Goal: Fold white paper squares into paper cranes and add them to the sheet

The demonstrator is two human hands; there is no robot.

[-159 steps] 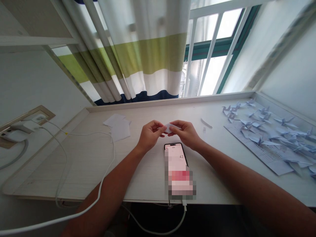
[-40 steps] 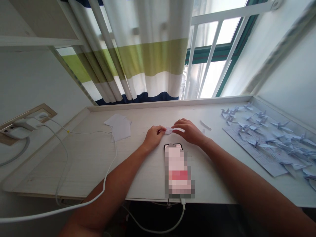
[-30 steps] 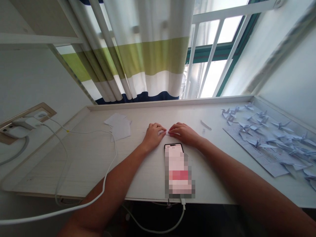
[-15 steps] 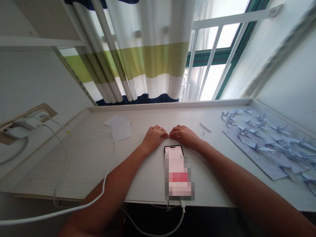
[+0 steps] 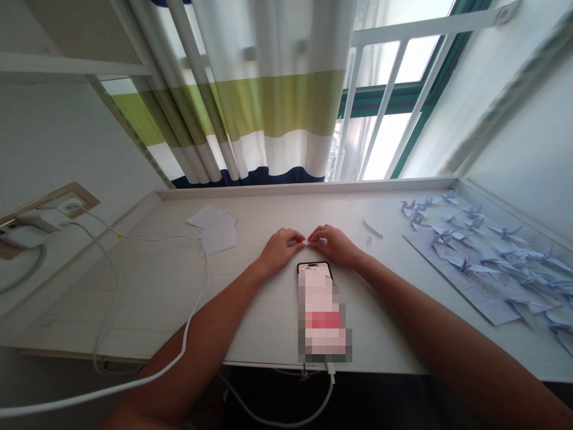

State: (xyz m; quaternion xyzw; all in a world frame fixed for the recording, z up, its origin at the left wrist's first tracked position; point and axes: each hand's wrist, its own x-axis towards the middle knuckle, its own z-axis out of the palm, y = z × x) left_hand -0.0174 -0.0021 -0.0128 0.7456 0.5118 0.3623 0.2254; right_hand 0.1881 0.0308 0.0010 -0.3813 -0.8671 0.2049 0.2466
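My left hand (image 5: 283,246) and my right hand (image 5: 332,243) meet over the middle of the white desk, fingertips almost touching. Both pinch a small piece of white paper (image 5: 307,242), mostly covered by the fingers, so its folded shape cannot be made out. Just below the hands lies a phone (image 5: 315,268) with its screen lit and largely blurred out. Several folded paper cranes (image 5: 465,263) sit at the right of the desk, well away from my right hand. Loose white paper sheets (image 5: 218,234) lie to the left of my left hand.
A printed sheet (image 5: 474,295) lies under some of the cranes. Paper scraps (image 5: 373,229) rest right of my hands. A white charging cable (image 5: 192,313) crosses over my left forearm from the wall socket (image 5: 49,215) side. A raised ledge (image 5: 268,192) borders the desk's back.
My fingertips have lifted and curled into a pinch, with a bit of white paper now showing between them. The view has shifted slightly.
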